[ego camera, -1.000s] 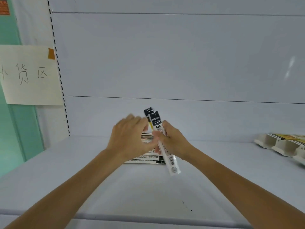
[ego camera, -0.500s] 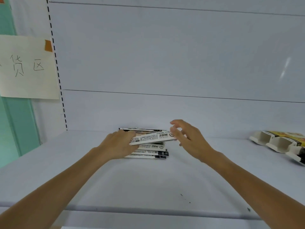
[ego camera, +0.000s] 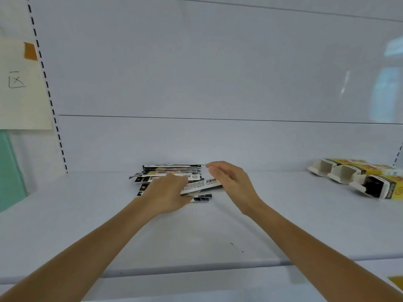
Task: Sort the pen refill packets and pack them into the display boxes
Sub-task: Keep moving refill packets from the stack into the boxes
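**Q:** Where do the refill packets lie?
**A:** A loose pile of refill packets (ego camera: 172, 170) lies on the white shelf (ego camera: 196, 236), with the packets running lengthwise across the view. One white packet (ego camera: 202, 186), barcode up, is raised just above the pile's near edge.

**Q:** How do the hands stand?
**A:** The left hand (ego camera: 165, 194) is at the pile's near left. Its fingers curl over the white packet's left end and grip it. The right hand (ego camera: 231, 182) is at the pile's right end, with fingers straight and relaxed. Its palm faces the packet's right end, but contact cannot be told.

**Q:** And the display boxes?
**A:** Three open display boxes (ego camera: 357, 179) lie side by side, well to the right of the pile. A paper note (ego camera: 21, 83) hangs far to the pile's left, higher up.
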Demonstrator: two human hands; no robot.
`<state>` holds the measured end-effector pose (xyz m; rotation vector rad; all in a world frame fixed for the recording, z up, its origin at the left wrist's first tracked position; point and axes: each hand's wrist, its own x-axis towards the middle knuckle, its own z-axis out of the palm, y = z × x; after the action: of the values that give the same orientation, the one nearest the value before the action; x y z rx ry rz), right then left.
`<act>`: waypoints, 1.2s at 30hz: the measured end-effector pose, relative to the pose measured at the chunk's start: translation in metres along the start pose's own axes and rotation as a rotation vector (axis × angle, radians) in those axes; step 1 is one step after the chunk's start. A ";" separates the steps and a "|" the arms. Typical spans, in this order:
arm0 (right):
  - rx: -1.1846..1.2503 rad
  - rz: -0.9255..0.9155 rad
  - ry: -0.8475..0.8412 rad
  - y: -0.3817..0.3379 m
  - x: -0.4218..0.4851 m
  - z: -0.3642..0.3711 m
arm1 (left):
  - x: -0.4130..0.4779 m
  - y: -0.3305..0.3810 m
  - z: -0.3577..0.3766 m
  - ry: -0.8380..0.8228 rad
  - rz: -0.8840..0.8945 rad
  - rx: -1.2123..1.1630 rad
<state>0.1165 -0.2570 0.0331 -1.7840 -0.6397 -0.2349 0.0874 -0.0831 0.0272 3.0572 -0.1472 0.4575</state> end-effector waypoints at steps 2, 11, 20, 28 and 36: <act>0.012 0.006 0.122 0.001 -0.002 0.003 | 0.002 0.007 0.002 0.006 0.024 -0.027; -0.185 0.183 0.138 0.022 -0.010 -0.012 | 0.011 0.035 0.005 0.019 0.149 -0.017; -0.362 0.190 0.344 0.019 -0.028 -0.107 | 0.034 0.084 0.001 -0.077 0.202 -0.160; -0.615 0.369 0.599 0.023 -0.092 -0.248 | 0.067 0.193 0.007 -0.162 0.404 -0.332; -0.705 0.455 0.758 0.054 -0.143 -0.367 | 0.099 0.306 0.019 -0.110 0.527 -0.479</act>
<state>0.0863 -0.6537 0.0365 -2.2233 0.4517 -0.8419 0.1568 -0.3969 0.0476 2.5386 -0.9303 0.2224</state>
